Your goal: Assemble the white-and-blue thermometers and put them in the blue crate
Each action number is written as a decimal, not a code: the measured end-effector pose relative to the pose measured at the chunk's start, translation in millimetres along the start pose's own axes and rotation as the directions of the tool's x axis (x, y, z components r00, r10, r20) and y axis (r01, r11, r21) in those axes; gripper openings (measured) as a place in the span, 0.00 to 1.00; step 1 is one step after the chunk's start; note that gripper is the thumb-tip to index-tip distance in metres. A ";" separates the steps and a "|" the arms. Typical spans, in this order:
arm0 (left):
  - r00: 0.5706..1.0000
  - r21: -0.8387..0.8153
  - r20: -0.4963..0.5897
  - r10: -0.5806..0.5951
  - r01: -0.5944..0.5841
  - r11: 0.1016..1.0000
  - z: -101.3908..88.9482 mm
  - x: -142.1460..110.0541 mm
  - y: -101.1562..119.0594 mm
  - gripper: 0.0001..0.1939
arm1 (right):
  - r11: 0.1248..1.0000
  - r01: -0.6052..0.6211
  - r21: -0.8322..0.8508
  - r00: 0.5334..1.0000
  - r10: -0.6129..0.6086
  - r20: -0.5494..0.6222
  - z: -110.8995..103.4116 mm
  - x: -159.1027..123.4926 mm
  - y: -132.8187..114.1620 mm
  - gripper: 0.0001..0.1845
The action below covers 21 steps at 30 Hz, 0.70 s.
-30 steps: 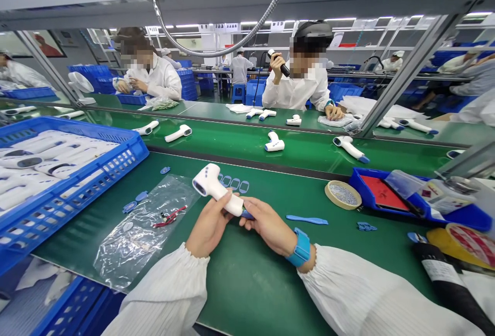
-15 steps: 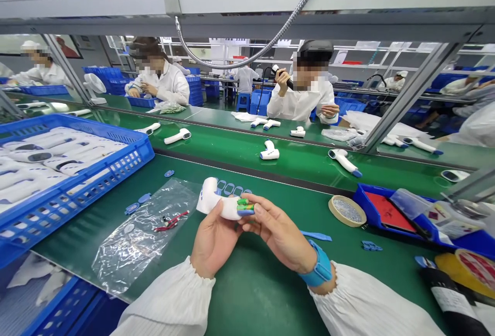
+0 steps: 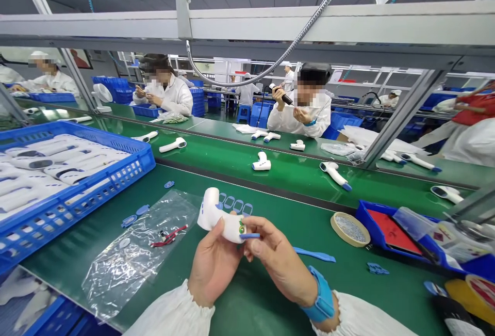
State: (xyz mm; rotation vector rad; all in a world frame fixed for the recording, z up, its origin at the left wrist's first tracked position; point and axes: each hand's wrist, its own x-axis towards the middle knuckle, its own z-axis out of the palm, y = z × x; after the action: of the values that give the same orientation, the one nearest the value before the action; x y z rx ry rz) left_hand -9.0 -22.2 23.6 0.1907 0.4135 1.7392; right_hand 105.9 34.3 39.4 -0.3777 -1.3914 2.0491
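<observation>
My left hand [image 3: 218, 256] grips a white handheld infrared thermometer [image 3: 212, 217] by its handle, the head turned up and to the left. Two green batteries [image 3: 242, 225] show at the open end of the handle, mostly inside it. A blue battery cover [image 3: 250, 236] sticks out at that end. My right hand [image 3: 276, 253], with a blue wristband, closes its fingertips around this cover, index finger beside the batteries. Just behind the thermometer lie several blue oval frames [image 3: 238, 206]. Right of my right hand is a blue plastic pry tool [image 3: 315, 254].
A blue crate [image 3: 116, 171] of white thermometers stands at left, beside a clear plastic bag [image 3: 127, 258] with red-black wires. A green conveyor [image 3: 216, 158] carries thermometers. At right are a round dish [image 3: 350, 229] of small parts and a blue bin [image 3: 365, 209]. Co-workers sit opposite.
The batteries have gone deeper into the handle; only their ends show now. My right fingers have shifted around the blue cover. Thermometers on the conveyor have slid slightly left. My view has tilted up.
</observation>
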 end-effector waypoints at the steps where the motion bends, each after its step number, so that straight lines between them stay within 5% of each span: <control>1: 1.000 -0.002 -0.001 0.003 -0.003 1.000 1.0 -0.7 -0.8 0.07 | 1.000 0.006 -0.013 0.999 -0.006 -0.036 0.3 0.4 1.6 0.20; 4: 1.000 0.036 0.013 -0.005 0.005 0.999 2.5 -1.9 -4.1 0.07 | 1.000 -0.020 -0.006 0.994 0.019 -0.108 0.1 1.6 4.5 0.21; 8: 0.999 0.153 0.028 -0.037 0.032 0.988 -0.6 -3.2 -9.7 0.10 | 0.991 -0.127 0.040 0.992 0.127 -0.016 -0.3 1.3 6.6 0.26; 13: 0.988 0.177 -0.135 -0.072 0.096 0.980 -6.0 -5.3 -17.4 0.20 | 0.937 -0.253 0.239 0.967 0.238 0.087 5.8 -2.3 9.5 0.38; 21: 0.993 0.177 -0.117 0.030 -0.009 0.984 -4.6 -5.1 -20.1 0.23 | 0.877 -0.216 0.430 0.975 0.216 0.048 11.7 -6.2 13.2 0.24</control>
State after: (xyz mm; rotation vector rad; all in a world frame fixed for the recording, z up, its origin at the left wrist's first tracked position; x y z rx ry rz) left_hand 8.8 -24.7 12.3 0.2189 0.6555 1.7390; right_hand 99.8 18.5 31.4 -0.3513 -0.8788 2.4638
